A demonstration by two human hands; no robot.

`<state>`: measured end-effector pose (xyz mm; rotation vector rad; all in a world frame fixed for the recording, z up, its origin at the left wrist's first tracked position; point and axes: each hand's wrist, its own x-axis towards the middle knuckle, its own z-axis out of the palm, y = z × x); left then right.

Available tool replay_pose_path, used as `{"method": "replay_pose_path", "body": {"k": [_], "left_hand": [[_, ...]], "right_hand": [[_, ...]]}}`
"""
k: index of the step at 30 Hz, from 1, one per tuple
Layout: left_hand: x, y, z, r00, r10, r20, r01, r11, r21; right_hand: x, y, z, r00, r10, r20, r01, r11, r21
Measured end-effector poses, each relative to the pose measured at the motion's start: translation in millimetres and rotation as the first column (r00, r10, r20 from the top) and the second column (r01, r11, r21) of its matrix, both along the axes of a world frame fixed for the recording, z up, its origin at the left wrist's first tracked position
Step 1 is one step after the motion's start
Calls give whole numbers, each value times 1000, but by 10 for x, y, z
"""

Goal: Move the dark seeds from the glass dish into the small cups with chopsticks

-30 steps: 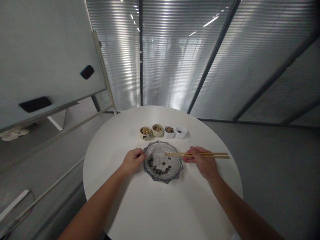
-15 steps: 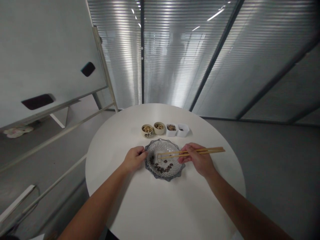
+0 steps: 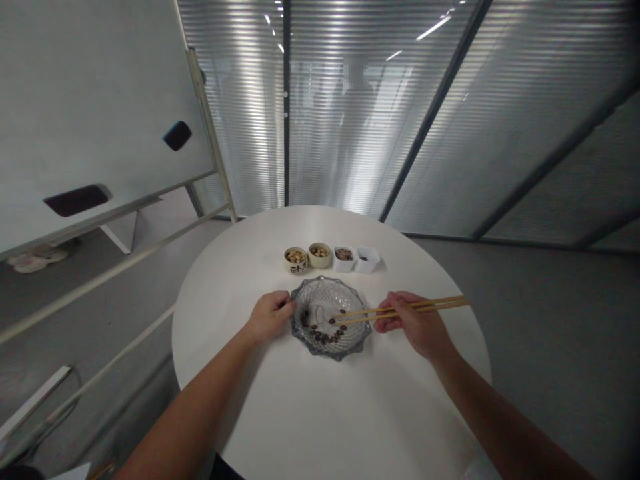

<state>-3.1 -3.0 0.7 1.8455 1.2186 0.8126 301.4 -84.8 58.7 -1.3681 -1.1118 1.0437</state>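
A clear glass bowl (image 3: 356, 350) with a jagged rim sits on the white round table. Several dark brown beans (image 3: 327, 339) lie inside it, mostly along the near side. My left hand (image 3: 273, 315) is closed on the bowl's left rim, thumb against the edge. In my right hand (image 3: 413, 320), to the right of the bowl, is a pair of wooden chopsticks (image 3: 373, 313). Their tips reach over the bowl's middle, close to a single dark bean (image 3: 333, 321); whether they touch it I cannot tell.
Behind the bowl stand two cream cups (image 3: 296, 269) (image 3: 319, 263) holding pale nuts, a white cup (image 3: 344, 266) of brownish pieces, and another white cup (image 3: 367, 267) with a few dark bits. A whiteboard (image 3: 100, 100) on a metal frame rises at the left of the table (image 3: 320, 413).
My right hand has drawn back to the right, and the chopstick tips have shifted right from the bowl's centre-left toward the lone bean. My left hand stays on the rim.
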Motion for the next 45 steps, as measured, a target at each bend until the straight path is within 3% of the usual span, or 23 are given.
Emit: {"method": "replay_pose_path", "body": {"k": [6, 12, 17, 23, 28, 32, 35, 39, 45], "left_hand": [[-1, -2, -5, 1000, 4, 1, -4, 1000, -8], [-4, 0, -24, 1000, 5, 5, -5, 1000, -4], [-10, 7, -28, 1000, 4, 8, -4, 1000, -5], [-17, 15, -24, 1000, -10, 1, 10, 1000, 27], [-11, 19, -36, 1000, -2, -2, 2, 999, 35], [-1, 19, -38, 1000, 8, -9, -8, 1000, 28], [-1, 16, -27, 1000, 8, -12, -7, 1000, 20], [-4, 10, -13, 1000, 1, -4, -1, 1000, 23], [4, -5, 13, 1000, 7, 8, -7, 1000, 9]], "right_hand": [[11, -16, -48, 996, -86, 18, 85, 996, 10], [41, -41, -115, 980, -152, -124, 163, 983, 80], [120, -10, 33, 954, -181, -240, 228, 955, 189], [560, 427, 305, 894, -319, -316, 428, 816, 389], [845, 898, 162, 863, -400, -309, 488, 818, 304], [903, 1037, 0, 863, -393, -319, 475, 846, 242], [878, 943, 14, 878, -358, -318, 446, 853, 271], [694, 584, 149, 921, -243, -305, 328, 904, 273], [277, 76, 197, 979, -111, -173, 133, 983, 122]]}}
